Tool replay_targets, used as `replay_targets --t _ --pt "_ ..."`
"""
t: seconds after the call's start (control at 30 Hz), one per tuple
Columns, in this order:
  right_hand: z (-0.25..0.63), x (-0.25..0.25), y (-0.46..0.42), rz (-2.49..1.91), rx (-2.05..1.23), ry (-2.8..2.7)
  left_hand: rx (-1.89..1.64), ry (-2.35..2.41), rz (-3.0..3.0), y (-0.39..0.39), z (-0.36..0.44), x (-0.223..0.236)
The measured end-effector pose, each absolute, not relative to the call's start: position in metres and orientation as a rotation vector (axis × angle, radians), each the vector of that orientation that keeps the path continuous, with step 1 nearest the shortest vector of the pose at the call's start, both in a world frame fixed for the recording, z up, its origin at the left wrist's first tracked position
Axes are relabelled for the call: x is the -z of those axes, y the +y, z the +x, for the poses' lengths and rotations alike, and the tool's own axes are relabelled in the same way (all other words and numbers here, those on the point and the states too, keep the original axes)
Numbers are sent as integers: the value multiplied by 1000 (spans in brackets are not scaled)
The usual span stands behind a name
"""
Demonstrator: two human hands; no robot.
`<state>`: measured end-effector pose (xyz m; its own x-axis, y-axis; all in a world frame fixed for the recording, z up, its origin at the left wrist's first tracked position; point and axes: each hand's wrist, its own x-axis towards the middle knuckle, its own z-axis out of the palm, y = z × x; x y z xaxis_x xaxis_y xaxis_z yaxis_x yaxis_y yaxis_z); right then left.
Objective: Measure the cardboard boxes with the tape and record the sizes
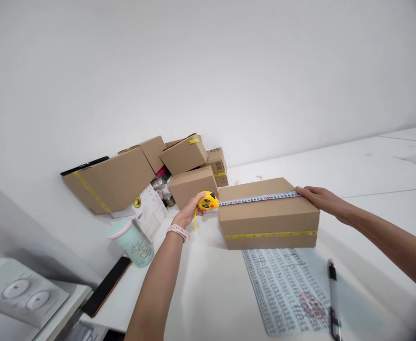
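A brown cardboard box with a strip of yellow tape along its front side sits on the white table. My left hand is closed around a yellow tape measure at the box's left edge. From it the printed blade runs straight across the box top. At the right edge my right hand pinches the blade's end against the box corner. A yellow wrist strap dangles below the tape measure's case.
Several cardboard boxes are piled at the back left against the wall. A mint tumbler stands left of my forearm, near a dark flat object. In front of the box lie a printed sheet and a pen.
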<state>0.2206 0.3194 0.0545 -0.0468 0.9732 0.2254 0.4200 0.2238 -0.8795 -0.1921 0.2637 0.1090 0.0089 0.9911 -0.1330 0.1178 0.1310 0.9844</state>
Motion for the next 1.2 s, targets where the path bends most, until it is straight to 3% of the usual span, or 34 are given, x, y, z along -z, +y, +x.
replay_targets --t 0.2,0.33,0.47,0.57,0.77,1.2 --pt "230 -97 330 -1385 -792 -1636 -892 1101 1328 197 -163 -128" --pt "207 -116 339 -1273 -841 -1757 -540 763 1118 133 -96 -86" --pt "172 -117 356 -1254 -857 -1921 -867 577 864 111 -26 -44" --pt "155 -112 372 -1292 -797 -1928 -1021 616 815 123 3 -48" --pt "147 -94 391 -1387 -692 -1894 -1092 768 818 158 14 -75" --pt "137 -95 384 -1517 -479 -2171 -1132 806 691 149 24 -67"
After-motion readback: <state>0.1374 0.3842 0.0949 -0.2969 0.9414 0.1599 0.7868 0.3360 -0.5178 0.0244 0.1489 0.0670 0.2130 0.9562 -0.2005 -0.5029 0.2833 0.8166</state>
